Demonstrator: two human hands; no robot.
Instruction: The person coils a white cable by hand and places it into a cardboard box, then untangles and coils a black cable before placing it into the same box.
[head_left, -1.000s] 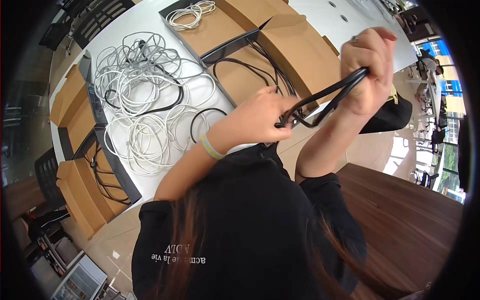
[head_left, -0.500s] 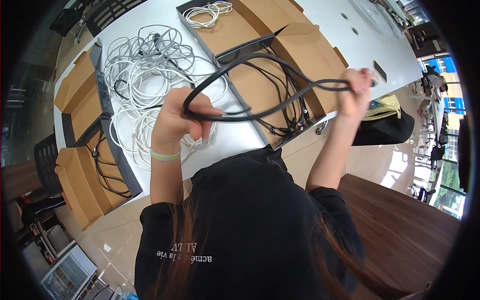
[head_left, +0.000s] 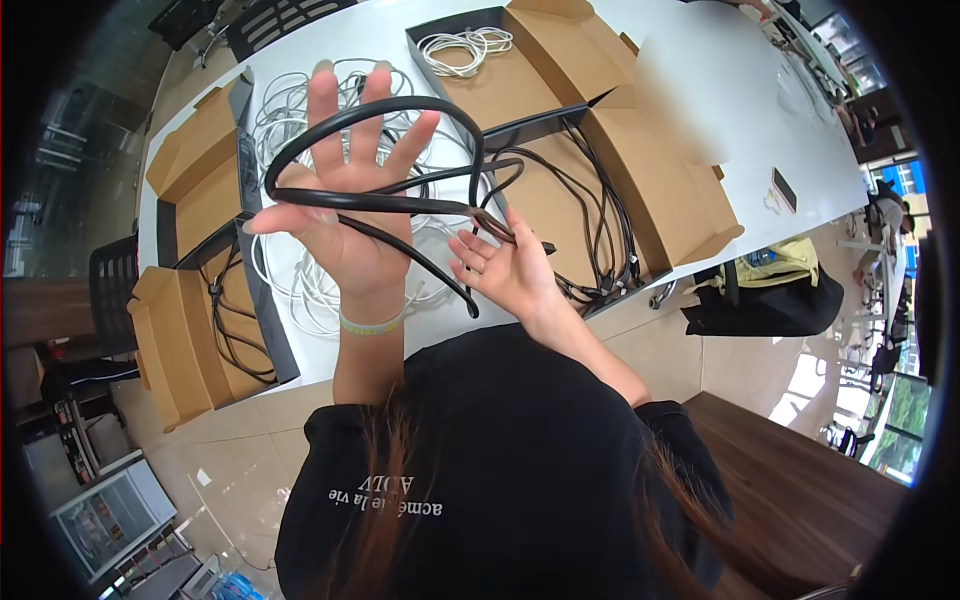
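A thick black cable (head_left: 390,203) is looped across my left hand (head_left: 355,190), which is raised with its fingers spread and its palm showing. The loop passes around the thumb side and over the palm. To the right, my right hand (head_left: 510,268) has the gathered strands of the same cable between its thumb and fingers. One cable end hangs below, between the two hands. Behind my left hand, a pile of white and grey cables (head_left: 300,270) lies on the white table (head_left: 690,110), partly hidden.
An open box (head_left: 685,190) with black cables lies right of the pile. Behind it, another box (head_left: 545,60) holds a coiled white cable (head_left: 462,50). At the left, an open box (head_left: 180,340) has black cables. A phone (head_left: 784,190) lies near the right edge.
My right hand has moved left and down, close to my left hand. My left hand has opened its fingers wide, and the stretched cable is now a smaller loop. The view has shifted slightly.
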